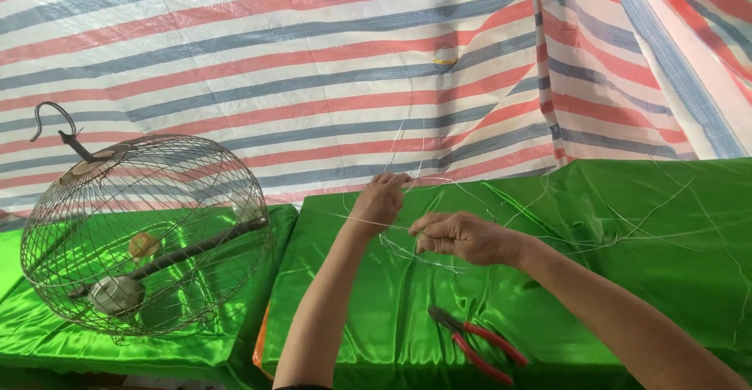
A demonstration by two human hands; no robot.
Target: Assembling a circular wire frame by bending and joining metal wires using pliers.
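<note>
Thin, springy silver wire [439,237] loops in loose strands over a bench [595,202] draped in glossy green satin, creased and bright with reflections. The left hand [381,198] has its fingers [392,178] pinched together on a strand at the top of the loop, and the right hand [462,237] has its fingers [427,229] curled closed on the wire lower down, so the wire runs between the two sets of fingers and fans out beyond them to the right. Below the right fingers, well apart from them, red-handled pliers [478,343] lie flat on the satin. Far to the left of the left fingers a round wire birdcage [145,233] with a hooked top rests tilted on a second green-covered bench [47,335]; inside it are a dark perch rod, a small metal cup and a pale yellowish ball. A striped woven tarp [313,69] in red, blue and white hangs behind.
</note>
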